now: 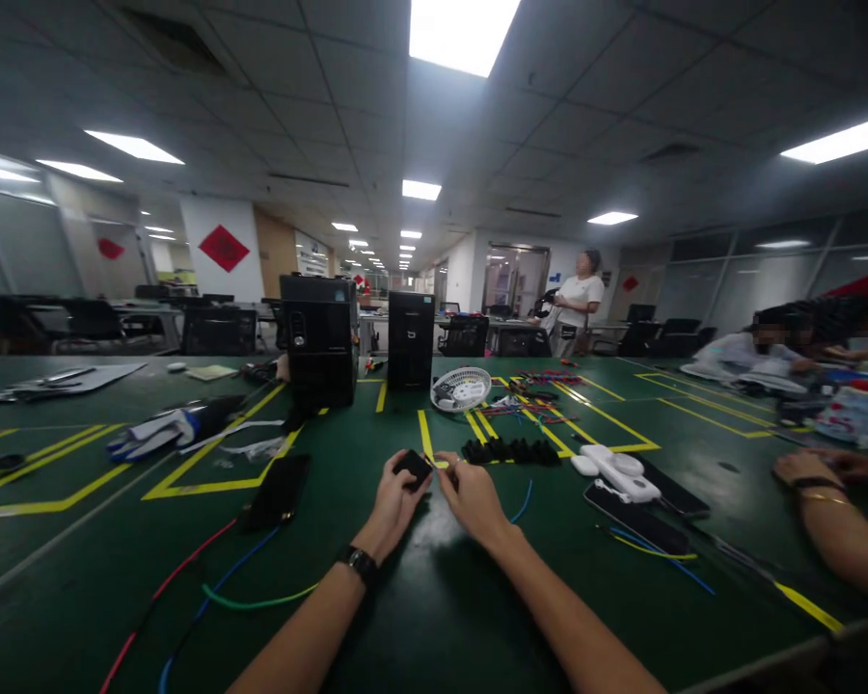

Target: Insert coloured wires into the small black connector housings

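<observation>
While the left hand [394,503] holds a small black block [415,467] between thumb and fingers, the right hand [470,493] meets it at the block's near right edge, its fingers drawn narrowly together; whether these pinch anything cannot be told. The block lies over the middle of the green table [434,636], in front of the wearer. Just beyond the right hand runs a row of black pieces [510,451]; behind it stand a tilted white basket [461,388] and a spread of coloured wires [542,410]. To the left, a dark slab [281,492] lies near a red wire [188,560] and a blue wire [235,565]. To the right, a white device [617,472] rests beside further dark slabs [637,518]. Farther off: two black cases [411,340], upright; at the right edge, a co-worker's hand [806,468]
</observation>
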Demonstrator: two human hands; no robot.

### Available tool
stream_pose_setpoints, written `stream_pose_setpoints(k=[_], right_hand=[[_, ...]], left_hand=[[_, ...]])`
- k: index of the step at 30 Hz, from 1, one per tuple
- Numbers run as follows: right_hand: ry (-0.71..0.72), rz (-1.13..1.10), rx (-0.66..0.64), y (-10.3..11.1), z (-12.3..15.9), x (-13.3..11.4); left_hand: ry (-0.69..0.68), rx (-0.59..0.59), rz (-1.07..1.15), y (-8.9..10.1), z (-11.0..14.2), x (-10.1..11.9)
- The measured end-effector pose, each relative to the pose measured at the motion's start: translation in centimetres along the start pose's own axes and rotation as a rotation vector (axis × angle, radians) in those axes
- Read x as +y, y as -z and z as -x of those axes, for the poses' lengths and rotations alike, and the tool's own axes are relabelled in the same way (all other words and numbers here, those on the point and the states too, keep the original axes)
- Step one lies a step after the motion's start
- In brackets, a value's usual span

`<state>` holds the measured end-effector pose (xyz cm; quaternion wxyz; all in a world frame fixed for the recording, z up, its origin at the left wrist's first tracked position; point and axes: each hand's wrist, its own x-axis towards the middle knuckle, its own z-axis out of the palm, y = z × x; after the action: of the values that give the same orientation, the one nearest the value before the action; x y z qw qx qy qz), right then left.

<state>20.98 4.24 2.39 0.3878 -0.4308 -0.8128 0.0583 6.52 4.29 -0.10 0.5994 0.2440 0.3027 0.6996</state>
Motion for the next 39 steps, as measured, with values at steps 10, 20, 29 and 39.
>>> stream_pose_setpoints(k=[10,20,29,39], right_hand=[[0.039,-0.081,0.005,-0.6,1.8,0.9],[0.022,-0.039,-0.069,-0.9,2.1,0.2],[0.033,-0.094,-0.032,-1.1,2.2,0.7],[0.034,-0.049,-0.062,-1.6,2.3,1.3]], left_hand=[[0.013,-0.012,0.076,0.0,0.0,-0.5],[0.035,-0.026,0.040,-0.1,0.3,-0.6],[0.011,-0.058,0.045,0.2,0.0,-1.4],[-0.003,-0.079,-0.033,0.3,0.2,-1.4]])
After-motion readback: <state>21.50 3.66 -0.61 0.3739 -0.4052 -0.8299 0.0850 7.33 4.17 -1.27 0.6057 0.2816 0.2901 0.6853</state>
